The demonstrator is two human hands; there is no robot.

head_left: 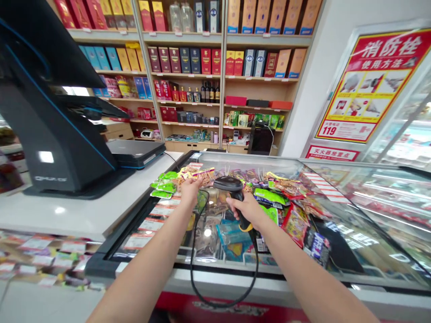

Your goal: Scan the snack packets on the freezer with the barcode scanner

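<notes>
Think of a clock with the scanner in the middle. Nearest, at 6 o'clock, the black cord [225, 306] hangs in a big loop. The right hand [248, 210] is wrapped shut around the handle of the barcode scanner [228, 183]. At 9 o'clock, close by, the left hand [191, 190] has its fingers pinched nearly shut on a yellow-edged snack bag [206, 174]. The scanner and bag are side by side over the glass-topped freezer [101, 264]. I think lining them up calls for a still bag and a small wrist turn. Green snack bags [164, 185] lie farther out at 9 o'clock, and a red snack bag [295, 224] is at 4. Farther back, the checkout machine [67, 134] stands between 9 and 10. Shelves [262, 40] of boxes are at 12.
</notes>
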